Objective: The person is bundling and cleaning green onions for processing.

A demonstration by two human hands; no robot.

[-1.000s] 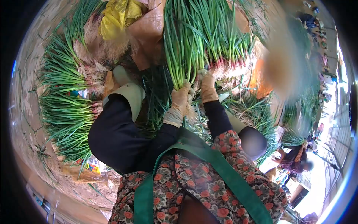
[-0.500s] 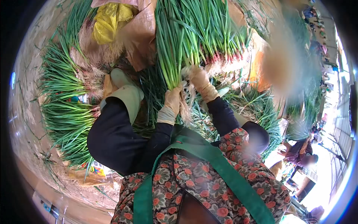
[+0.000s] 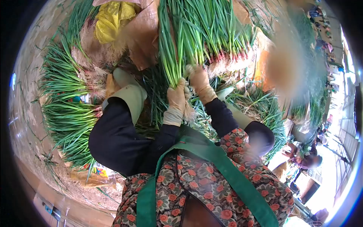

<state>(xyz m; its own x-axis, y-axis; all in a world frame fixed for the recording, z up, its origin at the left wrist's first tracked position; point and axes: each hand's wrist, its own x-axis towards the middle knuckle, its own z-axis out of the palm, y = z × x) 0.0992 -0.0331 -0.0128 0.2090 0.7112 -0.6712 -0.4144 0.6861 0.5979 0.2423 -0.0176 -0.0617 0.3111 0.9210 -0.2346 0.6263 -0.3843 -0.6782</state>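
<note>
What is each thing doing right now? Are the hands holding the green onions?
left hand: gloved, grip shut on onion bunch
right hand: gloved, at the bunch's roots
onion bunch: held up
onion piles: lying stacked
yellow bag: crumpled

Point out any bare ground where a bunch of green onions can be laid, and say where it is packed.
Bare ground runs along the outer edge of the stacked bunches, and continues below them beside the printed bag. Packed: the pile ahead of the left hand and right hand, which grip one bunch, and the loose onions beside the right arm.
</note>
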